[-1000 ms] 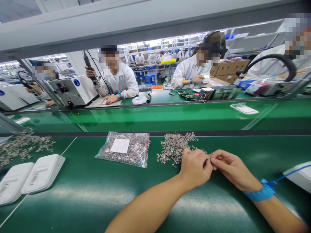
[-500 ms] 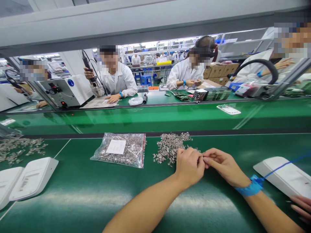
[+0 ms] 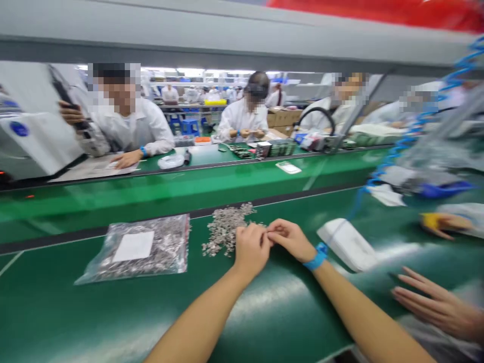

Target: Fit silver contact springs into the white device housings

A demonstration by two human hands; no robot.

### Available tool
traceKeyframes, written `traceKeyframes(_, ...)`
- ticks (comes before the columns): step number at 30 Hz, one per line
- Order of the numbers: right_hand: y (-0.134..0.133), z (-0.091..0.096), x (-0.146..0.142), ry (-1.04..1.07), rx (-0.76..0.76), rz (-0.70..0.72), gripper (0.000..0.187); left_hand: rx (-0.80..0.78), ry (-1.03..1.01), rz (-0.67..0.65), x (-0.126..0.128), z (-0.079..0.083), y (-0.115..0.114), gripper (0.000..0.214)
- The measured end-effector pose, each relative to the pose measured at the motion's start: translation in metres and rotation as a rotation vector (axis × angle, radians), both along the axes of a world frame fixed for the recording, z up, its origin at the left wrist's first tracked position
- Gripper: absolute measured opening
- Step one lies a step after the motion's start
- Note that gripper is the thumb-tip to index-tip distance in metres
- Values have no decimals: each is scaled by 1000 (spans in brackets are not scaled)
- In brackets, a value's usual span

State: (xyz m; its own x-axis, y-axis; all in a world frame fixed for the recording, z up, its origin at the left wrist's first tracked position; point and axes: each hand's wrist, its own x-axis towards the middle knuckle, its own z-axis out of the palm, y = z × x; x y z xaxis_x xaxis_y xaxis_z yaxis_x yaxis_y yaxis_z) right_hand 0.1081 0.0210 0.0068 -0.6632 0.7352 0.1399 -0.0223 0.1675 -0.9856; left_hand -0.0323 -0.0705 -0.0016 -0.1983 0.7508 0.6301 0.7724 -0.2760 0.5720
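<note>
My left hand (image 3: 250,249) and my right hand (image 3: 289,238) meet fingertip to fingertip on the green bench mat (image 3: 113,312). Both are closed in a pinch on something too small to make out. They rest just right of a loose pile of small metal parts (image 3: 226,233), which my left hand touches at its near edge. A blue wrist strap (image 3: 316,256) circles my right wrist.
A clear bag of the same metal parts (image 3: 139,248) lies to the left. A white plastic casing (image 3: 347,243) sits right of my hands. Another person's hand (image 3: 434,302) lies flat at the lower right. Workers in white coats sit beyond the conveyor (image 3: 170,186).
The view has swung right, so the bag, pile and hands sit further left in frame. My hands stay pinched together. The white casings at the left have left the view.
</note>
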Motion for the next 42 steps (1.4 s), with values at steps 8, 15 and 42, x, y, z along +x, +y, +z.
traceKeyframes(8, -1, -1, -4, 42, 117, 12, 30, 43, 6, -28, -3, 0, 3, 14)
traceKeyframes(15, -6, -1, -6, 36, 318, -105, 16, 51, -17, 2, -3, 0, 2, 13)
traceKeyframes(42, -10, 4, -8, 68, 440, -145, 9, 67, -75, 38, -5, 0, 3, 15)
